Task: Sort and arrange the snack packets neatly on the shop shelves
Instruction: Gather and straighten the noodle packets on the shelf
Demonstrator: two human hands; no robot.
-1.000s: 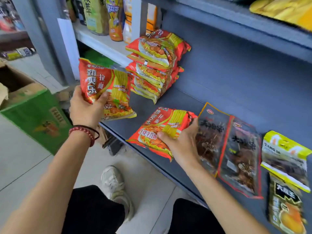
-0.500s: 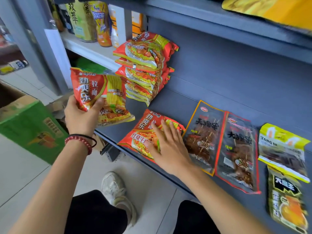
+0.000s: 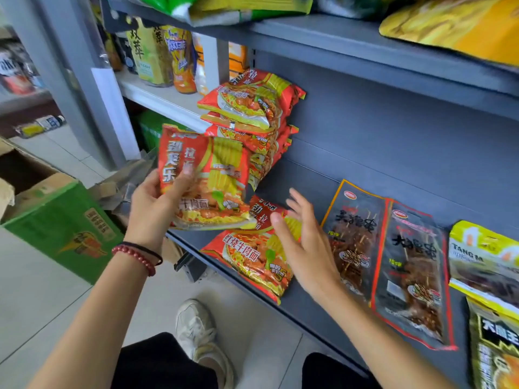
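Head view: left hand (image 3: pixel 156 211) grips noodle packet (image 3: pixel 207 178) mid-frame; right hand (image 3: pixel 307 248) spread, empty, over flat packet (image 3: pixel 250 259). Risk: slick wrappers, stacked packets could slide off shelf (image 3: pixel 311 175) edge.

Bare grey metal shelf deck (image 3: pixel 317 186) open at the back, stack of red-and-yellow noodle packets (image 3: pixel 252 113) walling its left; two dark skewer-snack packets (image 3: pixel 410 276) (edges overlapping) closing its right
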